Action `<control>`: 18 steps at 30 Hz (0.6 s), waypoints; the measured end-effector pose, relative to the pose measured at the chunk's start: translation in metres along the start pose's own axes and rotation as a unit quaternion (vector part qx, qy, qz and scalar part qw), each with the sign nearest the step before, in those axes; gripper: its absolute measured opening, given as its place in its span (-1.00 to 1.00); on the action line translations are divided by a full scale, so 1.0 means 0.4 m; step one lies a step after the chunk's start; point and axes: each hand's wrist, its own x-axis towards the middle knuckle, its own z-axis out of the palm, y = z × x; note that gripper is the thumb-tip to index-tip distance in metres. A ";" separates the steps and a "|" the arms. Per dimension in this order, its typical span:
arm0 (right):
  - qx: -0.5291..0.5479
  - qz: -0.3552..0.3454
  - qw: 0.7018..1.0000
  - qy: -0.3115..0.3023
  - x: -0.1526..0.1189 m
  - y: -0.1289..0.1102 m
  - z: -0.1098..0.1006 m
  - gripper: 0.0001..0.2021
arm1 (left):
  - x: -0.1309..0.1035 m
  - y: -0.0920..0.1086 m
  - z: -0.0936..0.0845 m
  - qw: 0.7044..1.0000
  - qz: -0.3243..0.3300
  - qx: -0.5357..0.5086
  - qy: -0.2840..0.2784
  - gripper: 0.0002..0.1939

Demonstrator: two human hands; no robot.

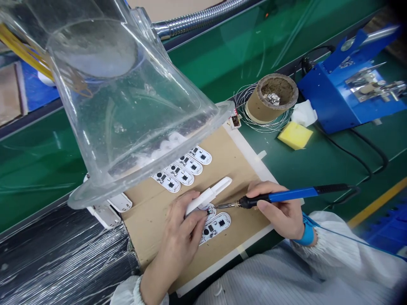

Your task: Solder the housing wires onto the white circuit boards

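My right hand (280, 209) is closed around a blue and black soldering iron (289, 195), its tip pointing left. The tip meets a white circuit board (210, 210), partly hidden by my left fingers. My left hand (184, 226) is closed on a long white plastic housing (210, 195), which lies tilted above that board. Just below sits another rounded white circuit board (218, 226) with black parts. Several similar boards (182, 173) lie in a row farther back on the brown cardboard sheet (235, 161), partly behind the clear hood.
A clear fume hood (143, 106) hangs over the left side on a metal hose (203, 19). Behind my right hand are a coil of solder wire (241, 99), a cardboard tube (254, 106), a yellow sponge (295, 135) and a blue stand (343, 93). White housings (108, 212) lie at left.
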 end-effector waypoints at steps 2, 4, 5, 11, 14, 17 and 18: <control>-0.001 0.001 1.000 0.000 -0.001 0.000 0.000 -0.86 | 0.002 0.002 0.002 1.000 -0.006 -0.008 0.005 -0.75; -0.005 0.002 1.000 -0.002 -0.003 0.000 0.000 -0.86 | 0.002 0.005 0.005 1.000 -0.007 -0.006 0.009 -0.75; -0.006 0.002 1.000 -0.005 -0.003 0.000 0.000 -0.86 | 0.003 0.006 0.007 1.000 -0.006 -0.001 0.010 -0.75; -0.004 -0.002 1.000 -0.022 0.003 -0.010 0.004 -0.85 | 0.000 0.009 0.014 1.000 0.001 0.024 0.013 -0.76; 0.011 -0.013 0.999 -0.038 0.011 -0.020 0.008 -0.83 | -0.001 0.009 0.016 1.000 0.002 0.028 0.015 -0.77; 0.016 -0.018 0.999 -0.046 0.016 -0.027 0.009 -0.82 | -0.001 0.008 0.019 0.999 0.007 0.028 0.021 -0.75; 0.016 -0.018 0.999 -0.045 0.016 -0.027 0.009 -0.82 | -0.001 0.008 0.020 0.999 0.008 0.028 0.023 -0.74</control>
